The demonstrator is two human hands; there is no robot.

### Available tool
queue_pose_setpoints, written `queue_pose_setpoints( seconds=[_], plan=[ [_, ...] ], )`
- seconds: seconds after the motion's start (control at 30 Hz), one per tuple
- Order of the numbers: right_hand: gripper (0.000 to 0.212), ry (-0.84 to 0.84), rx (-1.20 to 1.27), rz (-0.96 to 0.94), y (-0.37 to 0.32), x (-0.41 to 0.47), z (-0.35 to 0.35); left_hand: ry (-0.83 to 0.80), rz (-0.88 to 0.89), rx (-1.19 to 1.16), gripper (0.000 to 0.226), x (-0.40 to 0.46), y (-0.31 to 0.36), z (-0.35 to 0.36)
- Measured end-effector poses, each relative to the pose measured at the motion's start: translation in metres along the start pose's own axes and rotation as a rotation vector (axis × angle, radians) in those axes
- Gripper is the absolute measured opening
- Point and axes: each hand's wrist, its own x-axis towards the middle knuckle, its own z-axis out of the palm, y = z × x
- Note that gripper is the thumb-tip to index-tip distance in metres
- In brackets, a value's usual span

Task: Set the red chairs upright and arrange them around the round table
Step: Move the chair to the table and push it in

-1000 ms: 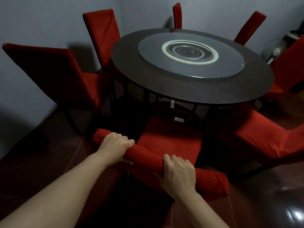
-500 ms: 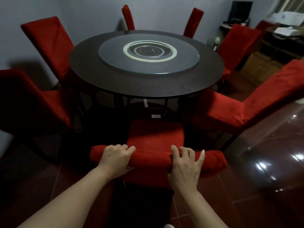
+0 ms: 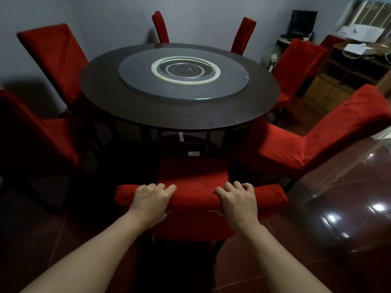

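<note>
A dark round table (image 3: 148,111) with a grey turntable (image 3: 228,85) stands in the middle. Right in front of me is an upright red chair (image 3: 192,174), its seat facing the table. My left hand (image 3: 151,199) grips the top of its backrest left of centre, fingers curled over the edge. My right hand (image 3: 238,200) grips the same backrest right of centre. Several other red chairs stand upright around the table: two on the left (image 3: 38,132) (image 3: 53,58), two at the far side (image 3: 159,26) (image 3: 243,33), and two on the right (image 3: 300,60) (image 3: 317,140).
A wooden cabinet (image 3: 330,89) with papers on top stands at the right wall. A fan (image 3: 269,58) is behind the far right chair. A white adapter and cable (image 3: 193,153) lie under the table. The glossy tiled floor (image 3: 338,208) opens to the right.
The chair has swung square to the table and the view has shifted left to centre on it. My right hand, with fingers loosened half a second ago, grips the backrest again.
</note>
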Motion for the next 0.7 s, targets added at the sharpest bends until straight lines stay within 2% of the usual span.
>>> queue_pose_setpoints(
  seconds=[0.2, 0.37, 0.47, 0.6, 0.7],
  plan=[
    [0.053, -0.120, 0.080, -0.051, 0.053, 0.029, 0.005, 0.024, -0.067, -0.037, 0.049, 0.038, 0.028, -0.006],
    [0.056, -0.210, 0.073, -0.075, 0.095, 0.019, 0.014, 0.064, -0.049, 0.004, 0.061, 0.043, 0.077, 0.003],
    [0.055, -0.210, 0.092, -0.083, 0.107, 0.019, 0.017, 0.024, -0.096, 0.006, 0.059, 0.048, 0.091, 0.004],
    [0.055, -0.214, 0.106, -0.133, 0.111, 0.021, 0.018, -0.023, -0.169, 0.017, 0.044, 0.046, 0.094, 0.000],
    [0.054, -0.243, 0.115, -0.180, 0.117, 0.023, 0.016, -0.065, -0.171, 0.045, 0.052, 0.049, 0.096, -0.001]
  ],
)
